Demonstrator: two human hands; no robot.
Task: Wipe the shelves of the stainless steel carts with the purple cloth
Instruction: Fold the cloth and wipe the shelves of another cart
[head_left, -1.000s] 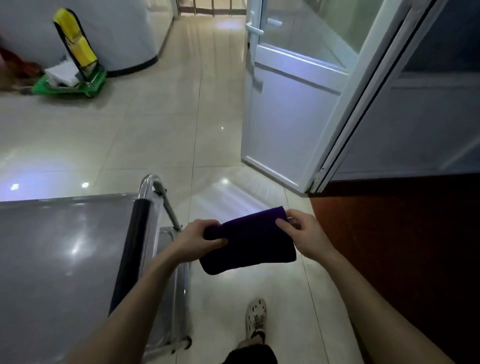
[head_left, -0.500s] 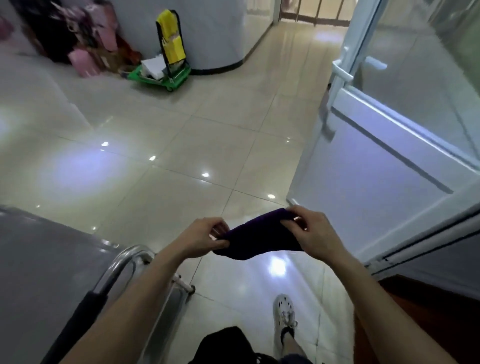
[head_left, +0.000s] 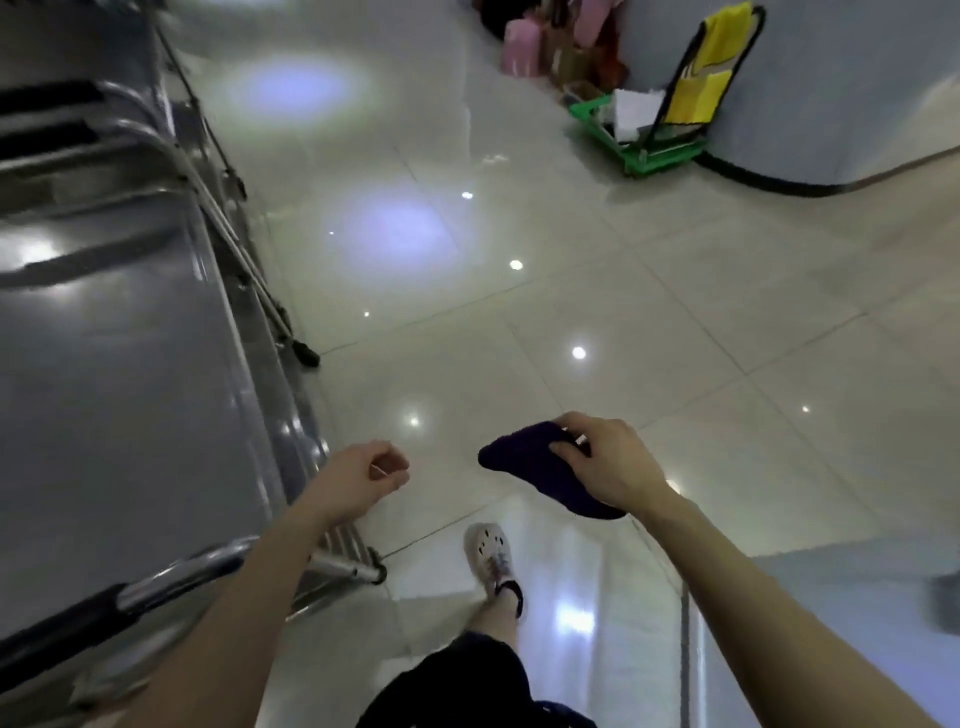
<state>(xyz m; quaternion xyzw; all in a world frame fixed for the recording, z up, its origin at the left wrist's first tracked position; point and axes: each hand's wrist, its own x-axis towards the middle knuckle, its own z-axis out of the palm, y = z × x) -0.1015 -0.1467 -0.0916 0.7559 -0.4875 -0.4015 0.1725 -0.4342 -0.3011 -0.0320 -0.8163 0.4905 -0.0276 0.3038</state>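
Right hand (head_left: 608, 462) has its fingers wrapped round the cloth (head_left: 524, 465), holding it up over the floor (head_left: 675, 312), off to the right of the cart (head_left: 130, 364) (clear of it). Left hand (head_left: 363, 475) is loosely curled with nothing in it, just beside the cart's right edge, near its handle (head_left: 171, 579).

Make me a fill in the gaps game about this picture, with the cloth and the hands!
The right hand grips a cloth coloured ___.
The left hand holds ___.
The steel cart stands on the person's ___ side.
The small trolley by the wall has a ___ base.
Missing words: purple; nothing; left; green.
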